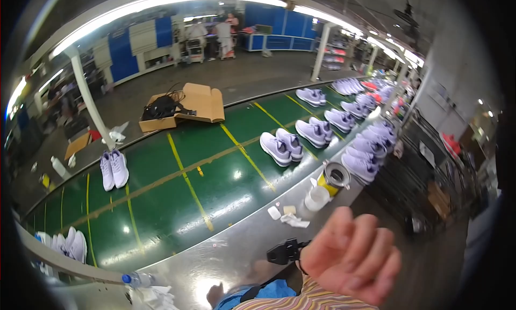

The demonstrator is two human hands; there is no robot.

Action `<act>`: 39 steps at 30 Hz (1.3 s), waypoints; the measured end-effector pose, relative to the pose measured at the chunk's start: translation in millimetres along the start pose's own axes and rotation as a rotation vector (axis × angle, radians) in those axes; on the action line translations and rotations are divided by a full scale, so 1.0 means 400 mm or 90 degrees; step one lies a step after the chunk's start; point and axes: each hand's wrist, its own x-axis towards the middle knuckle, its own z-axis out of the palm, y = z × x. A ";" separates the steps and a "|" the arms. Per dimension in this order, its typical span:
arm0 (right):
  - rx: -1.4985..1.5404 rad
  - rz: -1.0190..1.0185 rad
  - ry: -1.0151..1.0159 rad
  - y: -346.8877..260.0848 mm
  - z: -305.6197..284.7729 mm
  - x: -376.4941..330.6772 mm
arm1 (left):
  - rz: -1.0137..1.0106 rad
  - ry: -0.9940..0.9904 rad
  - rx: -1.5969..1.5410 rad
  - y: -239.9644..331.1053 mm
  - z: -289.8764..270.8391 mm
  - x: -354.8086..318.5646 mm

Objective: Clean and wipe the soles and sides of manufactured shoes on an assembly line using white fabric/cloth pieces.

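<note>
My right hand [352,256] is raised close in front of me at the lower right. Its fingers are curled into a loose fist, and I see nothing in it. A black device [286,251] is strapped at its wrist. My left hand [215,294] shows only in part at the lower edge, dark and small beside blue cloth [271,290]; its fingers do not show clearly. Beyond my right hand, a translucent white cup [317,198] and a yellow and silver can [331,182] stand on the metal ledge [236,245]. White scraps [294,221] lie near the cup.
Past the ledge runs a green conveyor [156,213] with yellow lines. Pale lavender sneakers [281,147] stand on it in pairs, with another pair [114,169] at left. An open cardboard box [201,103] holds black gear. A plastic bottle [138,279] lies at lower left; dark racks [419,173] stand right.
</note>
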 end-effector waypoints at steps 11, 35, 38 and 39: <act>-0.238 -0.085 0.022 -0.062 0.442 -0.096 | 0.307 -0.167 0.075 -0.120 -0.352 0.194; -0.227 0.461 -0.175 0.498 0.876 -0.432 | 0.110 0.228 0.443 -0.553 -1.010 0.696; -0.279 0.424 -0.111 0.493 0.908 -0.439 | -0.012 0.129 0.634 -0.581 -1.115 0.866; -0.284 0.420 -0.112 0.490 0.907 -0.444 | -0.025 0.115 0.701 -0.608 -1.137 0.905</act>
